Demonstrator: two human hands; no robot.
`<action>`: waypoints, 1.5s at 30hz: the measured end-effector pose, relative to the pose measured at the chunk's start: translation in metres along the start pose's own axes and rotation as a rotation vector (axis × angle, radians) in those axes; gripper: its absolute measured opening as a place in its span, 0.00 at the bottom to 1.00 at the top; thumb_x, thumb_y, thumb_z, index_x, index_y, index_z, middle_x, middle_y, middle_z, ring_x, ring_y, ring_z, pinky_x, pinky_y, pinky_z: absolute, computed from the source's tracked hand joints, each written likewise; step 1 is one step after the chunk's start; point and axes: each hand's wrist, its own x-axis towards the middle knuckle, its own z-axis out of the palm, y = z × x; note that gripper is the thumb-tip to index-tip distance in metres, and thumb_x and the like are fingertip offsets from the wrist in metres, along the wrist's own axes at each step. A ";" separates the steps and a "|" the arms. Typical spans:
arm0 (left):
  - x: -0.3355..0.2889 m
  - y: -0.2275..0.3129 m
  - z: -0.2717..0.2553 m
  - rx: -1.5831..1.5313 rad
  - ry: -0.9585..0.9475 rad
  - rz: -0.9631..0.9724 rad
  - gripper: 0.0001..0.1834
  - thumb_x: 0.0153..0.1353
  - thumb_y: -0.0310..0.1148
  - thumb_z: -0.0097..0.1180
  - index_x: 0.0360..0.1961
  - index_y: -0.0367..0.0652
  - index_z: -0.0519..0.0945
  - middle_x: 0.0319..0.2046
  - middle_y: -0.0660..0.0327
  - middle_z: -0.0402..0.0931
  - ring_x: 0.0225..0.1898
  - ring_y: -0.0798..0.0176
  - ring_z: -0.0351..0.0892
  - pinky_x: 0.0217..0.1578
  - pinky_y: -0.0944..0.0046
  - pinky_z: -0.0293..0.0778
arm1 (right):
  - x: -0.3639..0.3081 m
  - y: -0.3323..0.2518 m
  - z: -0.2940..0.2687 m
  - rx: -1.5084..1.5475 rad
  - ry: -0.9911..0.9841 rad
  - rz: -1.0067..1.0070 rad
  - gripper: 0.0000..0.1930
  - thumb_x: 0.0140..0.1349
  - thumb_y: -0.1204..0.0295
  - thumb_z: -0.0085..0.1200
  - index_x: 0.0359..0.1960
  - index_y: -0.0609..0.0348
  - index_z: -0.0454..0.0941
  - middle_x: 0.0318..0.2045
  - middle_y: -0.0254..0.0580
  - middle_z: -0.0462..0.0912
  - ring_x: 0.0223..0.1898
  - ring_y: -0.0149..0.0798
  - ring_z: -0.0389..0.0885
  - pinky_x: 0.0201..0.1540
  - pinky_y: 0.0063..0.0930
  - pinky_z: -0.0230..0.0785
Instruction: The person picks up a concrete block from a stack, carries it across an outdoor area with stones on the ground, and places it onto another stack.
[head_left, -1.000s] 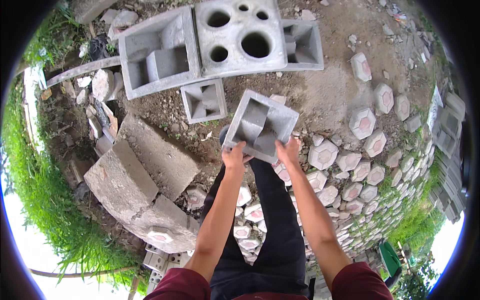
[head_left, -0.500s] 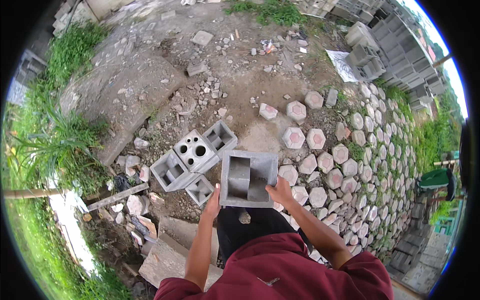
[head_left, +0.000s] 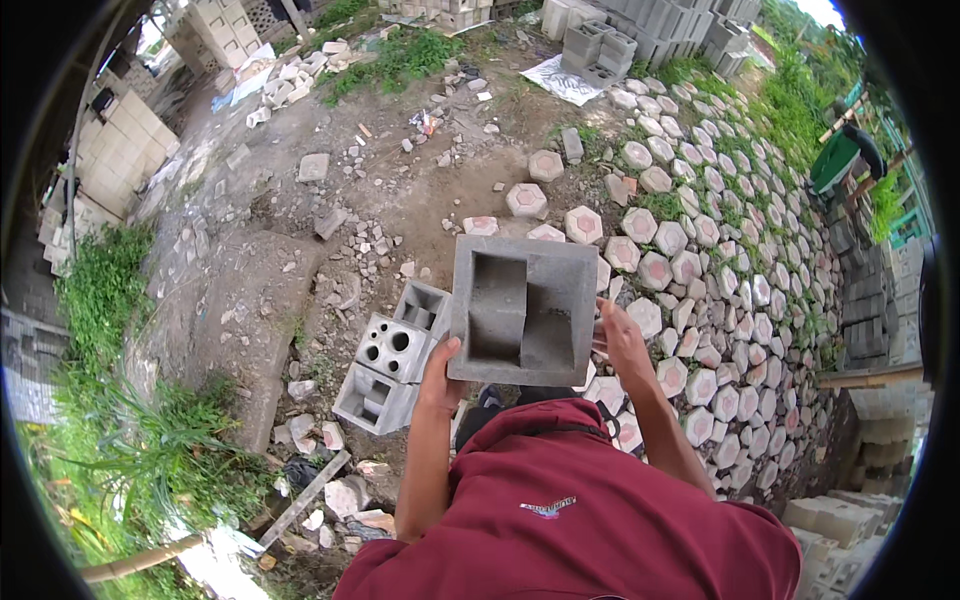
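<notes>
A grey hollow concrete block [head_left: 524, 250] is held up in front of my body, its open cells and inner dividing walls facing me. My left hand [head_left: 438, 380] grips its lower left side, thumb against the edge. At the opposite side, my right hand [head_left: 622, 340] presses along the wall with its fingers partly hidden behind the block. On the ground to the left sit a hollow block [head_left: 424, 303], a block with several round holes [head_left: 391, 347] and another hollow block [head_left: 372, 397], set against each other.
Hexagonal pavers [head_left: 701, 421] with pinkish centres spread over the ground at right, grass between them. Rubble [head_left: 365, 245] and a raised slab edge [head_left: 262, 340] lie left. Stacked blocks [head_left: 655, 25] stand at the back, near a white sheet [head_left: 563, 80]. A green object [head_left: 832, 163] is far right.
The block has risen closer to me and appears larger. My view has turned toward the right, so the ground blocks and pavers have shifted. Both hands stay on the block.
</notes>
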 end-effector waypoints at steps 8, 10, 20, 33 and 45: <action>0.019 -0.042 -0.042 0.263 -0.099 -0.223 0.36 0.53 0.44 0.60 0.62 0.43 0.66 0.54 0.56 0.72 0.56 0.54 0.72 0.54 0.49 0.71 | -0.037 0.100 0.041 0.208 0.241 0.087 0.31 0.57 0.55 0.63 0.55 0.65 0.72 0.47 0.42 0.80 0.46 0.34 0.76 0.51 0.29 0.68; 0.026 -0.043 -0.039 0.226 -0.152 -0.378 0.34 0.56 0.37 0.59 0.64 0.45 0.64 0.54 0.59 0.71 0.54 0.56 0.71 0.51 0.51 0.71 | -0.052 0.113 0.035 0.213 0.299 0.012 0.28 0.58 0.57 0.63 0.54 0.64 0.74 0.45 0.41 0.80 0.46 0.33 0.76 0.51 0.28 0.68; 0.058 -0.071 0.049 0.319 -0.240 -0.561 0.29 0.61 0.49 0.58 0.54 0.35 0.74 0.48 0.54 0.78 0.48 0.57 0.79 0.51 0.58 0.75 | -0.095 0.071 0.002 0.221 0.558 -0.047 0.40 0.57 0.58 0.65 0.64 0.69 0.61 0.53 0.49 0.76 0.52 0.36 0.75 0.55 0.29 0.68; 0.186 -0.149 0.208 0.537 -0.344 -0.546 0.31 0.58 0.47 0.61 0.54 0.34 0.73 0.48 0.54 0.77 0.47 0.57 0.79 0.49 0.59 0.74 | -0.032 0.044 -0.140 0.361 0.823 -0.161 0.35 0.58 0.60 0.64 0.62 0.68 0.65 0.49 0.45 0.79 0.47 0.33 0.76 0.51 0.27 0.69; 0.221 -0.216 0.407 0.599 -0.523 -0.621 0.30 0.58 0.46 0.62 0.52 0.31 0.74 0.45 0.56 0.77 0.45 0.62 0.77 0.48 0.63 0.72 | -0.041 -0.050 -0.297 0.322 1.012 -0.136 0.36 0.57 0.56 0.65 0.61 0.67 0.67 0.49 0.47 0.78 0.49 0.37 0.76 0.53 0.30 0.68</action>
